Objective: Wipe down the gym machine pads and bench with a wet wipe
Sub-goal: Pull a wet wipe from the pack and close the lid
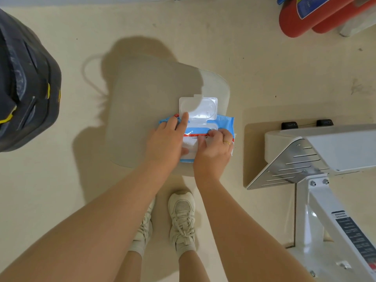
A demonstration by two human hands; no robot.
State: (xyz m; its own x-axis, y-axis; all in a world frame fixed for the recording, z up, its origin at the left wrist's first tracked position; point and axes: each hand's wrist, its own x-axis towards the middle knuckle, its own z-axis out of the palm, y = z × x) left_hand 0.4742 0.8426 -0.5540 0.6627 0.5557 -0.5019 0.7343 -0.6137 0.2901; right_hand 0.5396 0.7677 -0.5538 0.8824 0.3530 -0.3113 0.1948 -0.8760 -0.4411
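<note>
Both hands work on a blue wipe pack [224, 121] that lies on a pale beige seat pad [146, 110]. Left hand [164, 143] lies flat over the pack's left end, fingers nearly straight, its forefinger reaching up to touch the lower left corner of the white lid [200, 107], thumb under the palm against the pack's white front. Right hand [213, 151] has its fingers curled tight, the tips pinching at the label strip by the pack's opening; a gold ring [226, 142] shows on one finger. Whether a wipe is already between those fingertips cannot be told. Long axis of the pack runs left to right across the view, and its lid is flipped open, pointing away from the person. White shoes [183, 218] stand on the floor [264, 68] below.
</note>
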